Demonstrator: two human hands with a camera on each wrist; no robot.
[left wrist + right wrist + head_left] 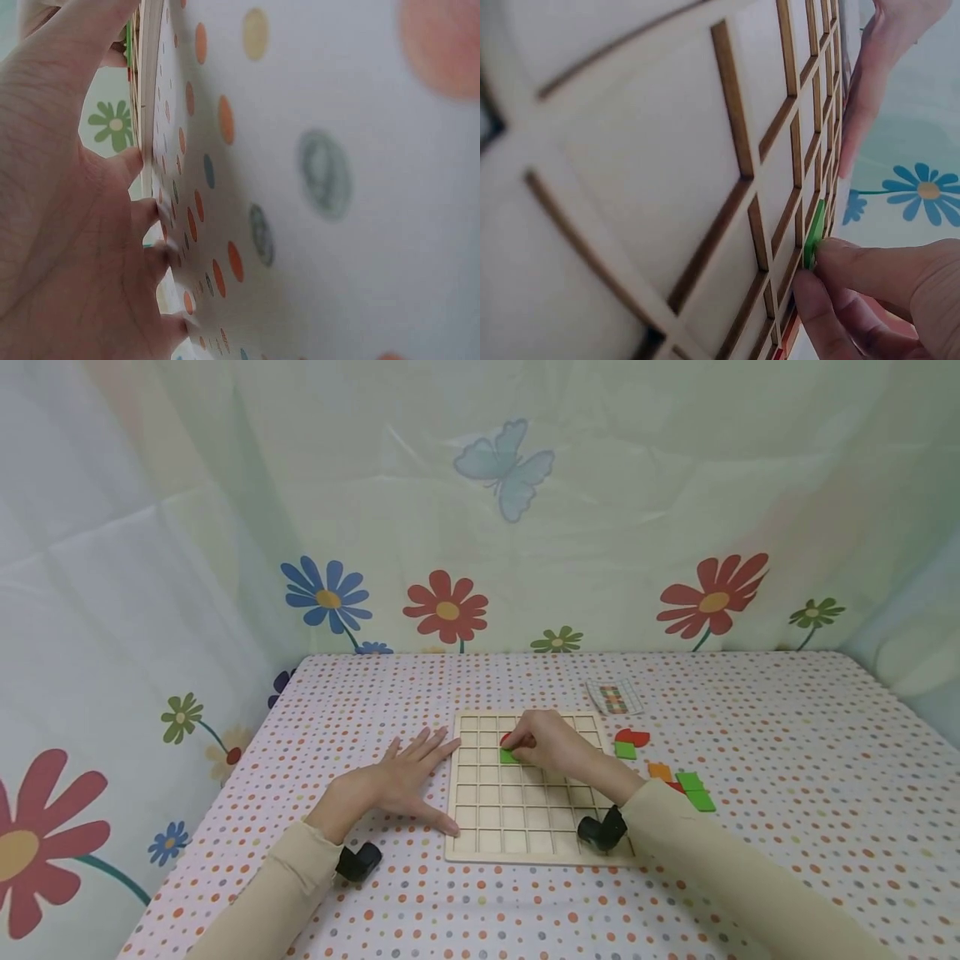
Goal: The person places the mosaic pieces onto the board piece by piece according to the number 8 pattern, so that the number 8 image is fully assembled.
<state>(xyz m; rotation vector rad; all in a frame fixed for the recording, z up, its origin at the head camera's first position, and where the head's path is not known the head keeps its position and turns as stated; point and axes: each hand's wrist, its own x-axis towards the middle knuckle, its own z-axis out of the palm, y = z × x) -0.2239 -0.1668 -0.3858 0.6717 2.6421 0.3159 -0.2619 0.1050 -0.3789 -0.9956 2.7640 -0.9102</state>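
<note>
Dotted tablecloth (420,914), pale gridded board (488,795), right hand (551,745) pinching bright-green tile (814,231), left hand (393,781) splayed

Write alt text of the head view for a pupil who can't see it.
A person's right hand touches a green piece on a gridded wooden board; the left hand rests spread at its left edge. Loose coloured pieces lie to the right, on a dotted tablecloth.
</note>
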